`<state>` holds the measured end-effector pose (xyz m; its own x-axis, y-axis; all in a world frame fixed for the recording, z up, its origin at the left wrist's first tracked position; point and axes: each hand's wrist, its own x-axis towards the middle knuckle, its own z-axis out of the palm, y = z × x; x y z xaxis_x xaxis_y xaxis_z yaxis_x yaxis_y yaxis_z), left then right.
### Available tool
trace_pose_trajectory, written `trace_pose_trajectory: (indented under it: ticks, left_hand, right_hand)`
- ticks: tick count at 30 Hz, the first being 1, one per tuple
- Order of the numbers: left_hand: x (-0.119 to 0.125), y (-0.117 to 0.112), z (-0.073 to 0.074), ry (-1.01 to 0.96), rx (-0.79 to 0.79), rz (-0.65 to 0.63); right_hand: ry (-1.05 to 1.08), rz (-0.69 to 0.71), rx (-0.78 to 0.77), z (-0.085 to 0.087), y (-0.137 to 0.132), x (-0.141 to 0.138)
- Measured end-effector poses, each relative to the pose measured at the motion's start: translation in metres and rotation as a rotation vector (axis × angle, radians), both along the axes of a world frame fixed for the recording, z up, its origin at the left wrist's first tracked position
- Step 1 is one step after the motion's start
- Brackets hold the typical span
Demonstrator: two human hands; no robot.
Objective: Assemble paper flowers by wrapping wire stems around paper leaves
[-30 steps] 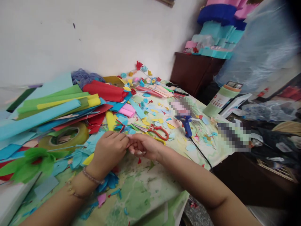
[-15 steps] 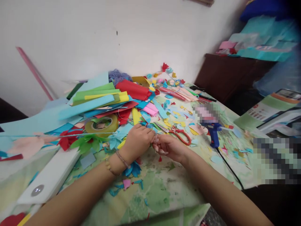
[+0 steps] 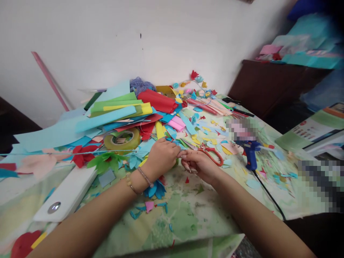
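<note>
A light blue string (image 3: 61,153) runs taut from the left edge to my left hand (image 3: 163,156), which is closed around it. Paper flowers hang along it: a pale peach one (image 3: 40,163), a red one (image 3: 82,156), a green one (image 3: 106,162) and a light blue one (image 3: 138,157). My right hand (image 3: 200,165) is closed beside the left, thumb and forefinger pinched at the string; the fingertips partly hide the hold. Red-handled scissors (image 3: 215,154) lie just behind the right hand. A blue paper flower (image 3: 156,189) rests below my left wrist.
A yellowish tape roll (image 3: 122,141) sits before stacked coloured paper (image 3: 113,111). Paper scraps (image 3: 206,129) litter the patterned tablecloth (image 3: 185,215). A blue glue gun (image 3: 251,154) with a black cord lies right. A white flat device (image 3: 66,195) lies left. A dark cabinet (image 3: 276,86) stands behind.
The view has shifted slightly, so the scene sits further right. My right hand has moved slightly away from the left, and its fingers have changed position. My left hand keeps its grip.
</note>
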<state>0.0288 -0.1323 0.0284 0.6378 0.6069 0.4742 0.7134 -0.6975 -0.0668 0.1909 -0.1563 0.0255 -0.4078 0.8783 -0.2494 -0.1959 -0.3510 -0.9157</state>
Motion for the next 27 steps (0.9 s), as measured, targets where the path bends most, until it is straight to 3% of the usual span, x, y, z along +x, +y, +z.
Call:
trace_pose_trajectory:
  ticks: [7,15,21,27]
  left_hand:
    - [0.000,0.001,0.004,-0.019,-0.088,0.055]
    - [-0.005,0.005,0.022,-0.035,-0.330,0.110]
    - [-0.011,0.008,0.029,-0.181,-0.568,0.027]
    - [-0.017,0.014,0.027,-0.354,-0.797,-0.011]
  right_hand:
    - [-0.030,0.030,0.092,-0.002,0.001,0.000]
    - [-0.415,0.032,0.401,-0.020,0.014,0.012]
    - [-0.554,0.027,0.709,-0.012,0.016,0.020]
    - [-0.771,-0.053,0.997,-0.008,0.017,0.025]
